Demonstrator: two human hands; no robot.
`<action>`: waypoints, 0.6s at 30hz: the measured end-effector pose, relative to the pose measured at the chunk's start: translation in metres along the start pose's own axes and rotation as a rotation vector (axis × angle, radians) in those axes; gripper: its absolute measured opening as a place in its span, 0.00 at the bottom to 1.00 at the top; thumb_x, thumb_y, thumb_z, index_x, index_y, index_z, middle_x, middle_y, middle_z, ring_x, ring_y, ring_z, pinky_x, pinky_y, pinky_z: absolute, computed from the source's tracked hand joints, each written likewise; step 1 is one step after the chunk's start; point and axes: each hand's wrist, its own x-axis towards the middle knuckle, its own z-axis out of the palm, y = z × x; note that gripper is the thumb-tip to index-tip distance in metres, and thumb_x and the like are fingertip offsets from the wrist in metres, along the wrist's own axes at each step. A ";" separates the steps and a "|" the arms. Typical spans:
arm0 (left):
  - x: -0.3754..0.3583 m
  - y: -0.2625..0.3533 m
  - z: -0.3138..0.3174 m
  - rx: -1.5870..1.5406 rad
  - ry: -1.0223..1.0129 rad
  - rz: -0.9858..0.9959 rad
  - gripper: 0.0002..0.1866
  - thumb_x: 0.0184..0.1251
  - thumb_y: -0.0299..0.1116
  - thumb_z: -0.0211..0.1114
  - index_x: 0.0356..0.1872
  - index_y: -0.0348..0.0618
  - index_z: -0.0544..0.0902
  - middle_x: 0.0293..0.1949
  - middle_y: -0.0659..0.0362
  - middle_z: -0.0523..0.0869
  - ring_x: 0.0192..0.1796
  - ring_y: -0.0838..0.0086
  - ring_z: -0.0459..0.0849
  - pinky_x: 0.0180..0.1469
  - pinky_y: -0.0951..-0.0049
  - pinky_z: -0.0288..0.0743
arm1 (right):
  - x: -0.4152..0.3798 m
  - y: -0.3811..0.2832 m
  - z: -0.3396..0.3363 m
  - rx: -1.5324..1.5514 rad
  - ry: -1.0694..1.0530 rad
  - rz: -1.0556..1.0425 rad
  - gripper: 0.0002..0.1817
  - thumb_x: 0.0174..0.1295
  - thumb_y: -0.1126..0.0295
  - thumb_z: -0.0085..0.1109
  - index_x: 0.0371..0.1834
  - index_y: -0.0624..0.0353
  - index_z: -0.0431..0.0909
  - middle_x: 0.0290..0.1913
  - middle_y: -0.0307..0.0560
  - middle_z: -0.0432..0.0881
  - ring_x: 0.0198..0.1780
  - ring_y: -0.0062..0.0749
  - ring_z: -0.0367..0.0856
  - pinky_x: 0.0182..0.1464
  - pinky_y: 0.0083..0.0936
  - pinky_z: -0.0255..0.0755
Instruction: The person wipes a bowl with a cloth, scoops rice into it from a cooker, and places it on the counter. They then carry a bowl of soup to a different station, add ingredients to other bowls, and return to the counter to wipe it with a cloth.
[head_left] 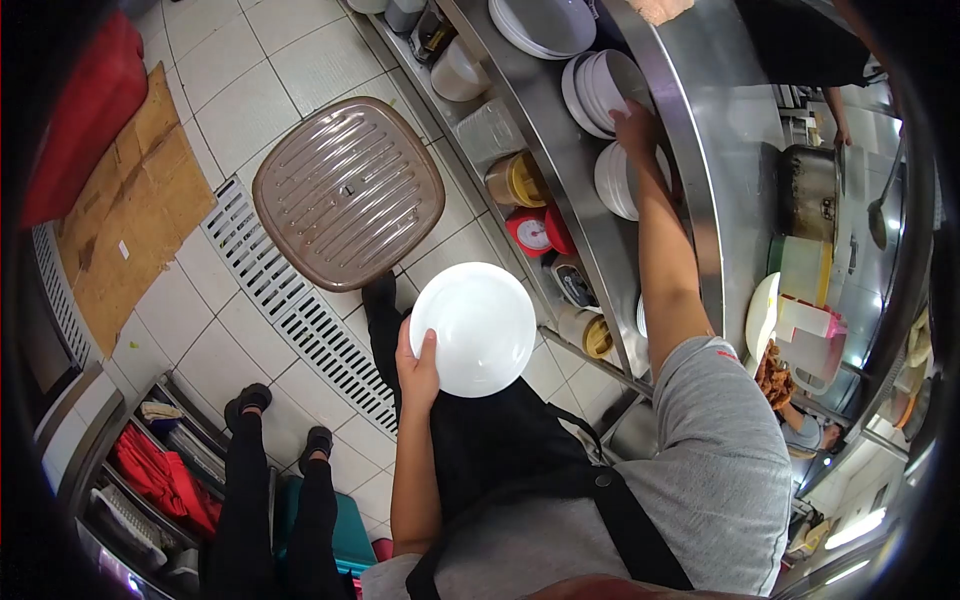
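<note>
My left hand (pixel 418 368) is closed on the rim of a round white plate (pixel 474 325), thumb on top, holding it in front of my black apron. My right arm stretches up to the steel shelf, where my right hand (pixel 637 133) grips the rim of a stack of white bowls (pixel 603 88). How many bowls its fingers take in is hidden. Just below that hand sits another white stack (pixel 615 182), partly covered by my forearm. Larger white plates (pixel 545 22) are piled farther along the same shelf.
A brown ridged lid (pixel 350 192) stands over the tiled floor by a drain grate (pixel 262 258). The lower shelf holds a red scale (pixel 533 233) and yellow-lidded tubs (pixel 520 180). Another person's legs (pixel 318 500) are at lower left; a large pot (pixel 806 193) is at right.
</note>
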 end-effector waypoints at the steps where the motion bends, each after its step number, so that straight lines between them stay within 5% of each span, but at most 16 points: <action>1: -0.001 0.001 -0.001 0.006 0.014 0.011 0.17 0.64 0.27 0.52 0.53 0.33 0.68 0.45 0.55 0.76 0.47 0.75 0.74 0.51 0.76 0.66 | -0.005 0.006 0.007 0.082 0.198 -0.054 0.17 0.56 0.64 0.53 0.45 0.62 0.74 0.43 0.57 0.78 0.49 0.50 0.74 0.51 0.35 0.67; 4: -0.010 0.016 -0.005 -0.003 0.097 -0.008 0.17 0.64 0.27 0.51 0.53 0.33 0.68 0.45 0.55 0.76 0.47 0.74 0.73 0.51 0.76 0.66 | -0.050 -0.022 -0.016 -0.001 0.244 -0.013 0.11 0.55 0.70 0.52 0.40 0.60 0.74 0.40 0.56 0.77 0.45 0.51 0.75 0.47 0.35 0.69; 6: -0.022 0.030 -0.012 -0.007 0.144 -0.011 0.16 0.65 0.28 0.51 0.52 0.32 0.67 0.46 0.54 0.75 0.47 0.74 0.73 0.51 0.76 0.65 | -0.078 -0.014 -0.020 0.078 0.475 -0.375 0.08 0.53 0.73 0.51 0.37 0.57 0.72 0.37 0.55 0.77 0.42 0.50 0.75 0.43 0.37 0.70; 8: -0.036 0.048 -0.022 0.011 0.185 -0.013 0.17 0.65 0.28 0.52 0.53 0.33 0.67 0.47 0.53 0.75 0.47 0.73 0.73 0.51 0.76 0.65 | -0.114 -0.012 -0.027 0.105 0.227 -0.213 0.10 0.49 0.75 0.55 0.36 0.59 0.73 0.35 0.51 0.77 0.38 0.50 0.74 0.41 0.35 0.69; 13: -0.073 0.096 -0.044 -0.068 0.345 0.001 0.20 0.64 0.27 0.51 0.57 0.34 0.64 0.50 0.50 0.74 0.50 0.67 0.75 0.52 0.71 0.68 | -0.176 -0.058 -0.109 0.098 0.075 -0.796 0.12 0.43 0.74 0.55 0.34 0.55 0.73 0.36 0.41 0.76 0.44 0.36 0.73 0.44 0.34 0.68; 18: -0.090 0.146 -0.070 -0.022 0.378 0.102 0.21 0.64 0.26 0.51 0.58 0.33 0.62 0.51 0.50 0.74 0.50 0.67 0.75 0.51 0.72 0.69 | -0.214 -0.106 -0.175 0.305 0.015 -0.975 0.13 0.41 0.73 0.55 0.34 0.56 0.73 0.36 0.40 0.75 0.43 0.34 0.73 0.46 0.36 0.67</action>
